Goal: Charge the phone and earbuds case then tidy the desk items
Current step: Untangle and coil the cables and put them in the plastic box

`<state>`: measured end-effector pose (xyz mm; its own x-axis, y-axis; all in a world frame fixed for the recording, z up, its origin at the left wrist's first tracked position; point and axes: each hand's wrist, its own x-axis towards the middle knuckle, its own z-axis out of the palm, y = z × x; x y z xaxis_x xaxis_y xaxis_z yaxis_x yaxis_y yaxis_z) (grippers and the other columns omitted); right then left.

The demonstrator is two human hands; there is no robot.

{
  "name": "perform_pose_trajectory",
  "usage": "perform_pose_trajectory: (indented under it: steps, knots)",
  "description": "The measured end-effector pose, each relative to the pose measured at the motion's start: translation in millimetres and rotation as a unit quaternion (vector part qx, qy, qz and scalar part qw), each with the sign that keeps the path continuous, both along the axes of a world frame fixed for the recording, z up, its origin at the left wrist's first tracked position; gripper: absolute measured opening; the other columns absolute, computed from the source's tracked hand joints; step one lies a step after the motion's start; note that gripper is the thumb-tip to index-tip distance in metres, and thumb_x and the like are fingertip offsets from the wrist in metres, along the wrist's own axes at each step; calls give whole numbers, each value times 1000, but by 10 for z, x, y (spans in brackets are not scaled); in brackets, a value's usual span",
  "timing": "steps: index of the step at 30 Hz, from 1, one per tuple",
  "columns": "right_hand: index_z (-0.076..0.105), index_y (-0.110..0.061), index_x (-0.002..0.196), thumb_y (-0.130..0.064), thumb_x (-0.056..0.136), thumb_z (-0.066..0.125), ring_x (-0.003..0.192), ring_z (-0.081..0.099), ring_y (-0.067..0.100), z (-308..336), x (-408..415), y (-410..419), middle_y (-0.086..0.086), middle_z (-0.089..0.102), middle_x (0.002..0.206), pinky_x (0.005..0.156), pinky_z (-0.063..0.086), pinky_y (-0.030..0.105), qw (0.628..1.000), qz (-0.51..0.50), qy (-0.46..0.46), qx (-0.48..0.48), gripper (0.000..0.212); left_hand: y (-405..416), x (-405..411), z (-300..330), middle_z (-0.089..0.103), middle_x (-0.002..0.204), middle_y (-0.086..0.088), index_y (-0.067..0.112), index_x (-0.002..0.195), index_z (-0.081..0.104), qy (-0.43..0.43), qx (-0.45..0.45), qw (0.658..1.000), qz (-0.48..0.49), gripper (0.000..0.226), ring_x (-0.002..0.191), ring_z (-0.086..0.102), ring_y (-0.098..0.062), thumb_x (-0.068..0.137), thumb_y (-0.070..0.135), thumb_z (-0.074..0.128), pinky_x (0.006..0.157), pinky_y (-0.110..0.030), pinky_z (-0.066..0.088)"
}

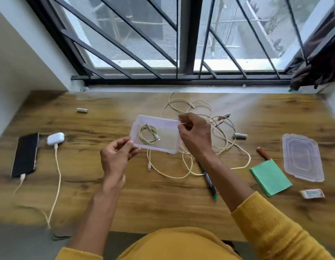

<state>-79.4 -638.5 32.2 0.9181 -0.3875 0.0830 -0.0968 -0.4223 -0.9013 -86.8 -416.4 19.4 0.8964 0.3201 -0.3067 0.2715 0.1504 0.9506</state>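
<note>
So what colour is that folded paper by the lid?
Green. The folded paper lies on the desk beside the clear lid, shown best in the head view.

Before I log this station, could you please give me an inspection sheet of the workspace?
Surface: wooden desk.
Job's things: phone and earbuds case, each plugged in; clear box holding a coiled cable.
Clutter: lid, green paper, marker, batteries.
Hands: left hand and right hand grip the box; right fingers pinch something thin.
Cables: loose tangle.
Surroundings: barred window.
</note>
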Motion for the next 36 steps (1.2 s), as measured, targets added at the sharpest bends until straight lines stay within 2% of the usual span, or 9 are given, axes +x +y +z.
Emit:
perform_pose_trajectory:
  steps: [4,13,18,21,24,26,29,33,36]
  knots:
    - [77,-17,117,-6,89,65,91,71,9,-34,207,468,-6,77,107,84,57,20,999,40,7,-10,32,429,129,-84,73,85,-16,-3,111,69,2,-7,1000,30,13,62,74,-15,98,-2,70,66,-24,64]
    - [72,-28,124,-5,91,53,111,67,15,-175,692,1163,-2,73,120,99,57,37,985,148,81,-18,45,1032,336,-402,70,109,-30,5,101,64,30,24,998,53,12,69,77,-23,98,-6,67,67,-25,65]
    - [67,-25,135,0,92,51,121,60,19,-252,755,1301,5,66,131,98,46,24,974,186,132,-19,52,1125,375,-502,72,109,-26,4,109,63,52,13,997,62,16,69,78,-20,97,-5,68,65,-22,63]
    - [64,-29,137,2,89,50,125,58,21,-296,774,1300,8,62,137,96,47,27,969,199,146,-14,59,1147,380,-540,73,111,-26,9,106,65,53,11,996,65,17,77,80,-26,96,-1,72,73,-27,65]
    - [61,-38,136,-1,77,46,130,59,24,-382,815,1247,7,63,140,105,55,41,964,220,148,8,71,1150,361,-557,73,112,-27,10,107,66,53,2,996,74,18,79,81,-28,95,-1,73,76,-30,66]
    - [57,-35,142,3,79,46,135,55,22,-382,831,1230,7,59,145,103,55,38,963,221,149,34,75,1144,342,-534,73,110,-25,10,108,66,53,-2,996,73,18,81,81,-29,95,0,74,77,-31,66]
    - [59,-18,142,2,91,57,116,61,20,-330,763,1209,10,61,137,77,53,22,983,145,115,8,54,1145,291,-523,75,107,-20,14,108,66,53,32,994,85,19,78,76,-24,94,6,75,75,-36,64]
    - [65,-9,115,-7,89,53,88,62,29,-404,555,1209,13,67,102,71,50,38,979,92,100,-155,28,1112,193,-487,71,108,-2,24,110,66,42,164,979,118,20,91,68,-19,93,24,75,77,-42,58]
    - [62,-10,96,-26,91,59,84,61,33,-470,443,1246,12,65,94,72,54,44,951,128,159,-231,17,976,140,-379,68,97,10,23,106,68,-1,201,975,93,16,85,64,1,93,14,69,77,-31,53]
